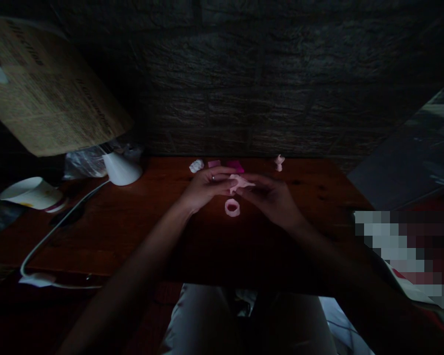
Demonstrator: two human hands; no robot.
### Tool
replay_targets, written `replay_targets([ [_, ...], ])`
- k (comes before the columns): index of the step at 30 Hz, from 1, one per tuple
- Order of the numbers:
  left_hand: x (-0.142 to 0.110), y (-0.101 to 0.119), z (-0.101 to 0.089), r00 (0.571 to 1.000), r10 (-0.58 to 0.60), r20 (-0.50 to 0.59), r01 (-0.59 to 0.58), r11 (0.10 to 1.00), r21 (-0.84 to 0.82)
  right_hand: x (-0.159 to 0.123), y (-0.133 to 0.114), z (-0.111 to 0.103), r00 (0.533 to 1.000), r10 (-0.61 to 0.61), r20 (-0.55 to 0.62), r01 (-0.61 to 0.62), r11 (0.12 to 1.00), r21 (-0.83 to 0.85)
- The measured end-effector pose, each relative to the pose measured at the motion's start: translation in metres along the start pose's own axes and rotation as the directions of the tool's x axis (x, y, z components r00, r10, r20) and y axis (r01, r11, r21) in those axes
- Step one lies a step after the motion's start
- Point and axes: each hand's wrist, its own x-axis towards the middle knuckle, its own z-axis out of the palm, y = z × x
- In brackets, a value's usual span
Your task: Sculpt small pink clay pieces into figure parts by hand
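Note:
Between both hands, above the table, is a pale pink piece point(240, 183) with a pointed end, perhaps folded paper or clay; its exact kind is unclear in the dim light. My left hand point(209, 187), with a ring on one finger, grips it from the left. My right hand point(272, 195) pinches its pointed right side. Just below them on the wood lies a pink ring-shaped piece point(232, 208) with a hollow middle. Behind the hands are a magenta sheet point(236, 166), a duller pink square point(214, 163) and a crumpled white lump point(196, 165).
A small pink figure-like piece point(279, 162) stands at the wooden table's point(163, 217) back right. On the left are a lamp with a paper-like shade point(59, 93) and white base point(121, 170), its white cable point(59, 227), and a tipped paper cup point(33, 193). A dark brick wall point(214, 98) rises behind.

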Motion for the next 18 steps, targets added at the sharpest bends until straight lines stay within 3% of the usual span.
replay_targets([
  [5,0.0001,0.0005,0.0003,0.999,0.038,-0.019,-0.037,0.998,0.052,-0.0004,0.0022,0.0008,0.998,0.005,0.07,-0.008,0.999,0.033],
  [11,-0.0016,0.0036,0.0014,0.992,0.057,0.115,-0.065,0.996,0.068,-0.0005,-0.0019,-0.0032,0.999,-0.008,0.041,0.01,0.999,-0.047],
  [18,-0.0037,-0.0043,0.0016,0.985,0.136,0.105,-0.155,0.966,0.208,-0.0028,-0.0041,-0.0035,0.998,0.049,0.045,-0.042,0.989,-0.143],
])
